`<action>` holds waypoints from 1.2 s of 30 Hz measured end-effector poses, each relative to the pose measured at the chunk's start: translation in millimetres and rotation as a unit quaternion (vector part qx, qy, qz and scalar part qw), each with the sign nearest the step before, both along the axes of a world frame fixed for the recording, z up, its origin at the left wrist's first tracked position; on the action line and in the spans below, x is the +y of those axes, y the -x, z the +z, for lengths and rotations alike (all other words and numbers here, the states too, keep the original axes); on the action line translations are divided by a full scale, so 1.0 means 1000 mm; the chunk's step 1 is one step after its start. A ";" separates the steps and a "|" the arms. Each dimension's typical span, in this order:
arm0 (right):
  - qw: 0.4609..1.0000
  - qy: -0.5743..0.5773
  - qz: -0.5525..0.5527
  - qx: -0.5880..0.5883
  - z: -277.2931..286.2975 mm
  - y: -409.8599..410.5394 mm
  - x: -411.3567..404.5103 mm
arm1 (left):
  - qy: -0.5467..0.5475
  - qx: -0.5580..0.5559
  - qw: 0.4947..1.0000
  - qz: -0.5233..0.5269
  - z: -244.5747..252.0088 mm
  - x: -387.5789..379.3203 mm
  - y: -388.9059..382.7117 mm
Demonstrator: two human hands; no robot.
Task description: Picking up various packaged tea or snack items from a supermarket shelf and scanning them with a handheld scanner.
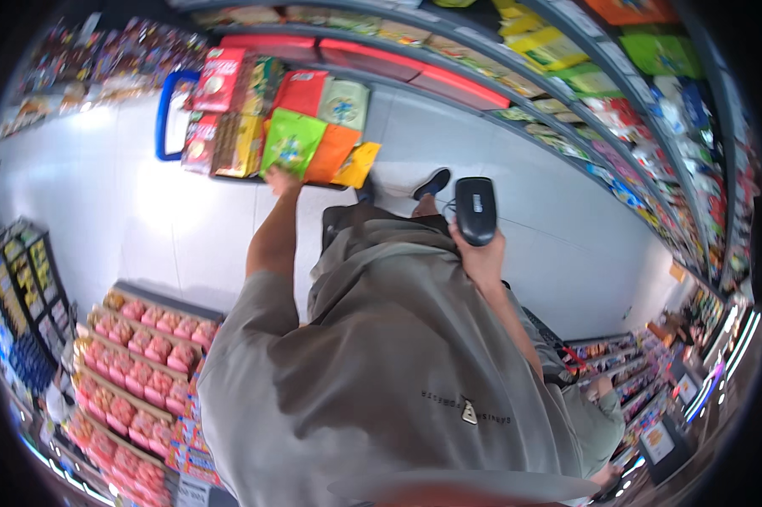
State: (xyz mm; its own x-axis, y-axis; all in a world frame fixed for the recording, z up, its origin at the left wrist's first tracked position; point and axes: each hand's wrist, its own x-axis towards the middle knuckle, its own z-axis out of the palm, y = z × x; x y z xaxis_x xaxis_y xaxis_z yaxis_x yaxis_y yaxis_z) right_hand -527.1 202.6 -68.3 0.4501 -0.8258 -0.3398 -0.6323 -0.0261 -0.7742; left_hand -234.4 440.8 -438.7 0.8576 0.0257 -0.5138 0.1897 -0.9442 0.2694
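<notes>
My left hand [283, 180] is at the near edge of a loaded cart, touching the lower corner of a green pouch [294, 142]. Blur hides whether its fingers grip the pouch or the edge. Beside the green pouch lie an orange pouch [332, 152], a yellow pouch [358, 165], a red pouch [301, 90] and a pale green pouch [344, 104]. Red boxes [218, 79] and a yellow box [249, 144] fill the cart's left end, near its blue handle [163, 120]. In my right hand [482, 253] is a black rounded device [476, 209]; a thin cable shows beside it.
Shelves [583, 127] of bagged goods curve along the far side and right. A stepped display [143, 367] of pink packages stands at lower left, with a black rack [32, 279] behind it. Another person's sleeve [587, 412] is close at my right.
</notes>
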 end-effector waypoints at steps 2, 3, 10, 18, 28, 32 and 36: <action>0.999 -0.005 0.014 -0.038 0.006 -0.005 0.000 | -0.006 -0.071 0.995 -0.073 -0.016 0.023 -0.007; 0.998 0.001 0.014 -0.056 0.000 -0.002 -0.001 | -0.007 -0.111 0.994 -0.015 -0.014 0.012 -0.003; 0.997 -0.003 -0.014 -0.082 0.012 -0.002 -0.008 | 0.130 -0.268 0.954 -0.040 0.051 -0.019 0.010; 0.992 -0.010 -0.038 -0.118 0.020 0.014 -0.033 | 0.510 -0.213 0.824 -0.122 0.182 -0.164 0.034; 0.989 0.002 -0.055 -0.134 0.014 0.054 -0.095 | 0.711 -0.028 0.650 -0.266 0.410 -0.470 0.085; 0.987 0.029 -0.091 -0.129 0.019 0.076 -0.122 | 0.650 -0.101 0.667 -0.349 0.449 -0.566 0.101; 0.983 0.003 -0.134 -0.128 0.016 0.104 -0.148 | 0.497 -0.066 0.781 -0.372 0.474 -0.635 0.113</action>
State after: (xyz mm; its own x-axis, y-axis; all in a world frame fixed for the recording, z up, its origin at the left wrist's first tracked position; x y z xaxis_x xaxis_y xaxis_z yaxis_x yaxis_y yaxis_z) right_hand -631.4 54.6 -52.4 0.2858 -0.9279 -0.2394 -0.4016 0.1108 -0.9091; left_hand -346.9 -194.0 35.1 0.4923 -0.8603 0.1321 -0.4040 -0.0914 0.9102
